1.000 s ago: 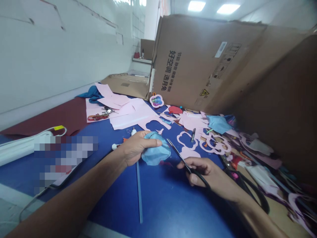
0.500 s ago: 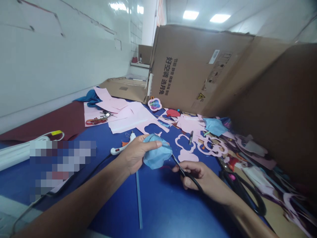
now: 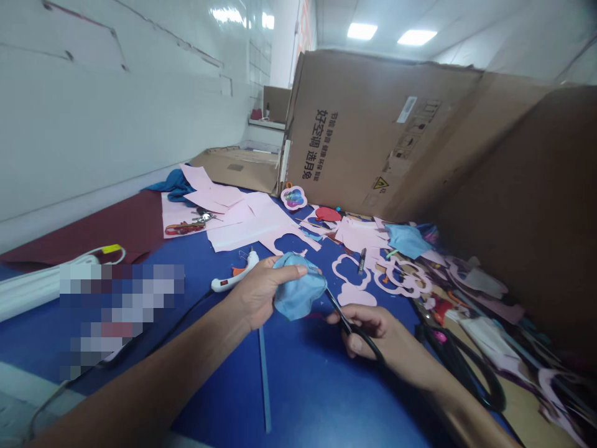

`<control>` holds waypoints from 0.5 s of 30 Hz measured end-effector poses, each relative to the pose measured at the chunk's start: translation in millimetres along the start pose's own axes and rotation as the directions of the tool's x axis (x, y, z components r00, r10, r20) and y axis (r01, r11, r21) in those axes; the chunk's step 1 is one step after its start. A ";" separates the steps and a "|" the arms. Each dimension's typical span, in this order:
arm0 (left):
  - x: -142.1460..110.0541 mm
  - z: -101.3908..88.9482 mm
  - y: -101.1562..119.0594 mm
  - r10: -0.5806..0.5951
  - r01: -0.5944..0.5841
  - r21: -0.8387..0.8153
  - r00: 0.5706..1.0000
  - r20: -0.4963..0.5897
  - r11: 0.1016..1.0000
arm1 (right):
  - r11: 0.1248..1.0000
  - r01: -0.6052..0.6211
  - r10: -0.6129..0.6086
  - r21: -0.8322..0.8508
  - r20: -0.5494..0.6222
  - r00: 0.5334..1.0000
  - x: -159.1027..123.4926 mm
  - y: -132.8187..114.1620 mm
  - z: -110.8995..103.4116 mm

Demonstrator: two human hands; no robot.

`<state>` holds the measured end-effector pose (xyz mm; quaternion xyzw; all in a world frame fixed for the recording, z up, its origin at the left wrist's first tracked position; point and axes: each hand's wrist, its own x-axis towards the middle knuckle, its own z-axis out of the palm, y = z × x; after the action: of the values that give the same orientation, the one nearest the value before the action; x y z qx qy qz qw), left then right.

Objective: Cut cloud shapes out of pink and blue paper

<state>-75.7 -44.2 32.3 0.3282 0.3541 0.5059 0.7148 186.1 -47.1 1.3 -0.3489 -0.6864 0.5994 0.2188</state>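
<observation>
Light blue fabric cut in a scalloped, flower-like shape [image 3: 298,297] is pinched in my left hand [image 3: 261,289], thumb on top. My right hand [image 3: 370,333] is closed round the black handles of a pair of scissors [image 3: 342,316]. Their blade tips meet the right edge of the fabric; whether the blades are apart cannot be made out. Left of my left hand lies a white glue gun [image 3: 228,281] with an orange trigger. A narrow blue strip [image 3: 264,386] lies on the blue table below the fabric.
Pink sheets [image 3: 247,221] and flower-shaped cutouts [image 3: 352,270] lie beyond my hands. Large black-handled shears [image 3: 476,373] and piled scraps are at the right. A big cardboard box [image 3: 354,137] stands behind. A white power strip [image 3: 41,289] and a cable are at the left.
The whole view has shifted slightly, so everything sits a little further right. Both hands keep their hold, and the scissors stay at the fabric's edge.
</observation>
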 end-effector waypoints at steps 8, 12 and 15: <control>-1.3 4.7 -4.9 -0.011 0.011 0.002 0.999 -0.037 1.000 | 1.000 0.011 -0.011 0.019 -0.025 1.000 1.0 -1.8 3.7; -1.2 6.5 -8.7 -0.005 0.004 -0.011 0.999 -0.039 1.000 | 1.000 0.004 -0.004 0.024 -0.033 0.999 1.2 -0.1 3.9; -1.1 7.2 -10.1 -0.001 0.001 -0.012 0.999 -0.039 1.000 | 1.000 0.010 -0.009 0.025 -0.034 0.999 1.6 1.4 4.2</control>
<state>-65.0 -48.8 28.0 0.3139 0.3652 0.5138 0.7099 182.4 -48.7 -1.0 -0.3530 -0.6766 0.6009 0.2379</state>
